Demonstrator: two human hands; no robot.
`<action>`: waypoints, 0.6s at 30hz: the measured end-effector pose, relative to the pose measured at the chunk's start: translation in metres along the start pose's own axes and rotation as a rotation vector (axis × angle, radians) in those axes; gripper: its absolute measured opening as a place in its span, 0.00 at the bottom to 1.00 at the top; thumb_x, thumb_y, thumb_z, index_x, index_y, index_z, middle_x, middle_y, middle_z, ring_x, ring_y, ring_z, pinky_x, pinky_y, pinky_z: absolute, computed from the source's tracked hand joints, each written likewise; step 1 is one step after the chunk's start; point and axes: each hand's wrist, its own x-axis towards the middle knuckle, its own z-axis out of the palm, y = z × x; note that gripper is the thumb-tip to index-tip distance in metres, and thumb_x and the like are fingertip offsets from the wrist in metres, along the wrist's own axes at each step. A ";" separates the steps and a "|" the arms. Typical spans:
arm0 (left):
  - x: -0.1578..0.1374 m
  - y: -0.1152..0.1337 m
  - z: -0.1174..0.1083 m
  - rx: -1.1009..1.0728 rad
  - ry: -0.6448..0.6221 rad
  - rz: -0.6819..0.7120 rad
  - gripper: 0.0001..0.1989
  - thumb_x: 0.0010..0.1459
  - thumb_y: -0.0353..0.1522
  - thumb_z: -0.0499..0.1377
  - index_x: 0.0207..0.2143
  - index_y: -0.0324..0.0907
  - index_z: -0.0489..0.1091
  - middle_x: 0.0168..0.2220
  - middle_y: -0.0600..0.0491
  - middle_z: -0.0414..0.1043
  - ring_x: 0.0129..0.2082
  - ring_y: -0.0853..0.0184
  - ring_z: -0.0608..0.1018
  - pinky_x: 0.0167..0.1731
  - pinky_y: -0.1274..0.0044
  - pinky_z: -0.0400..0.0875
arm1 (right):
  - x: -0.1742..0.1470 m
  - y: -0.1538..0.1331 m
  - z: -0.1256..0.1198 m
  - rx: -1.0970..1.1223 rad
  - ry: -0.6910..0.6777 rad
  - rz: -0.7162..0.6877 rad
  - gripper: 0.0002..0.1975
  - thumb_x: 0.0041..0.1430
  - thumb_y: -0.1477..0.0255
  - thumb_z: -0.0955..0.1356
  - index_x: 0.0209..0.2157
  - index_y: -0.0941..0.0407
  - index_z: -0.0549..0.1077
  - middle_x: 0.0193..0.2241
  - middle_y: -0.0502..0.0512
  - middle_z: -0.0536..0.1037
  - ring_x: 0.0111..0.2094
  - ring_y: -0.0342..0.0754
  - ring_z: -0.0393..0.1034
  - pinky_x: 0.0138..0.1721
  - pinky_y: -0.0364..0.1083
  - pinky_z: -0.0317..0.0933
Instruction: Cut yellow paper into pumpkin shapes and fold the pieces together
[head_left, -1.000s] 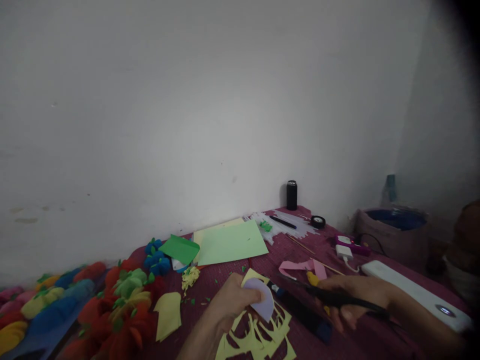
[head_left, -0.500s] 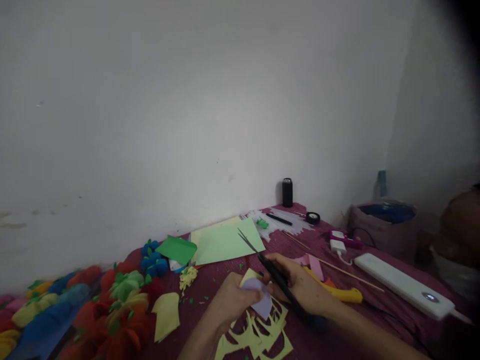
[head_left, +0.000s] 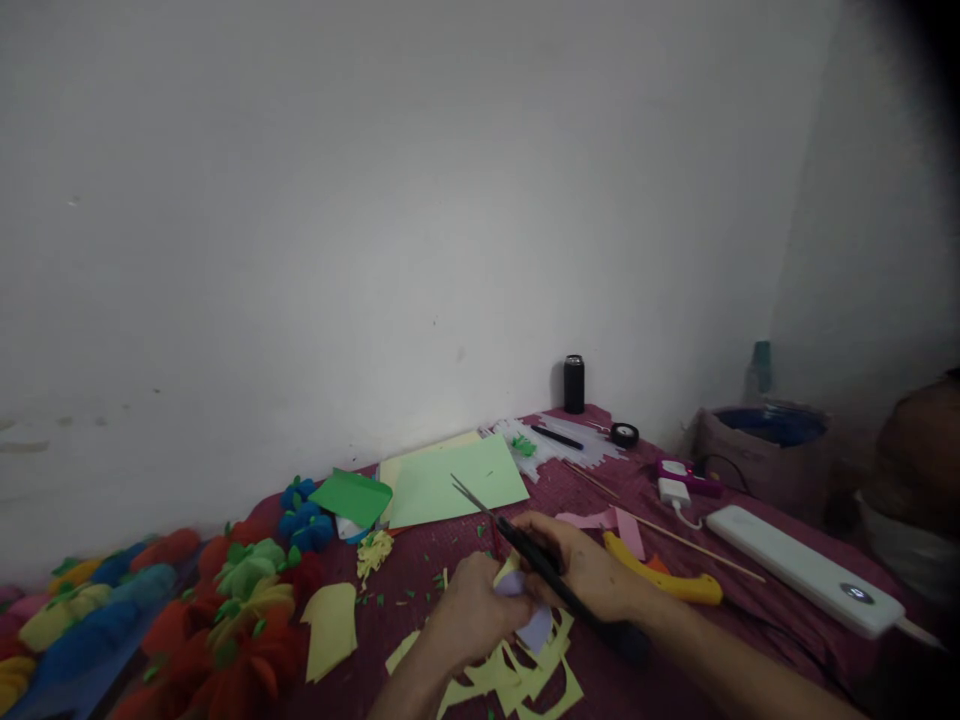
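Observation:
My left hand (head_left: 484, 608) is closed on a small lilac paper piece (head_left: 536, 632), with a bit of yellow paper (head_left: 506, 570) at its top. Black scissors (head_left: 551, 575) are in my right hand (head_left: 596, 572), blades slightly apart and pointing up and left over the table. The fingertips of both hands meet at the small papers. Below them lie yellow paper offcuts (head_left: 517, 682) with curved cut-outs. To the left is a stack of yellow paper pieces (head_left: 330, 630), near a pile of thin yellow strips (head_left: 373, 553).
Colourful paper flowers (head_left: 240, 620) fill the left side. Green sheets (head_left: 457, 480) lie at the back, beside clear sticks (head_left: 585, 440) and a black can (head_left: 574, 385). A yellow glue gun (head_left: 667, 580) and a white power bank (head_left: 806, 570) lie right. A person (head_left: 919, 480) is at the far right.
The scissors and my right hand have moved slightly left and down. My left hand has turned over the lilac piece, so less of it shows, and its fingers are nearer the right hand.

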 end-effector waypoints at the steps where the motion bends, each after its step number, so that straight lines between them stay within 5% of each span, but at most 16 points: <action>1: 0.000 0.000 0.000 0.021 0.009 -0.008 0.09 0.40 0.32 0.56 0.15 0.37 0.71 0.12 0.53 0.65 0.11 0.73 0.61 0.11 0.80 0.47 | 0.000 0.001 0.000 0.004 0.012 -0.003 0.21 0.39 0.86 0.62 0.39 0.58 0.64 0.26 0.45 0.64 0.25 0.38 0.56 0.25 0.38 0.51; 5: 0.002 0.001 -0.001 -0.041 0.023 0.108 0.07 0.40 0.30 0.56 0.15 0.37 0.70 0.13 0.55 0.64 0.13 0.74 0.62 0.14 0.82 0.51 | 0.000 0.008 0.000 0.057 0.099 -0.038 0.21 0.41 0.85 0.63 0.40 0.57 0.63 0.26 0.44 0.63 0.25 0.39 0.57 0.26 0.39 0.52; 9: 0.004 0.010 -0.001 -0.354 -0.002 0.236 0.09 0.43 0.29 0.58 0.29 0.38 0.74 0.25 0.51 0.72 0.24 0.69 0.71 0.26 0.80 0.63 | 0.003 0.016 -0.003 0.167 0.273 -0.061 0.20 0.43 0.82 0.66 0.40 0.56 0.62 0.26 0.45 0.64 0.26 0.40 0.58 0.26 0.39 0.53; 13: 0.004 0.019 0.003 -0.650 0.119 0.273 0.14 0.45 0.31 0.60 0.38 0.38 0.71 0.36 0.47 0.73 0.36 0.64 0.73 0.38 0.75 0.65 | 0.008 0.014 0.000 0.254 0.453 -0.077 0.22 0.42 0.77 0.69 0.41 0.54 0.61 0.25 0.45 0.63 0.24 0.40 0.59 0.23 0.38 0.53; 18: 0.003 0.017 0.008 -0.777 0.227 0.286 0.14 0.47 0.33 0.60 0.38 0.38 0.71 0.35 0.49 0.74 0.35 0.66 0.74 0.39 0.75 0.65 | 0.012 0.008 0.016 0.321 0.529 -0.086 0.23 0.42 0.75 0.70 0.41 0.53 0.61 0.24 0.44 0.64 0.24 0.40 0.59 0.24 0.38 0.55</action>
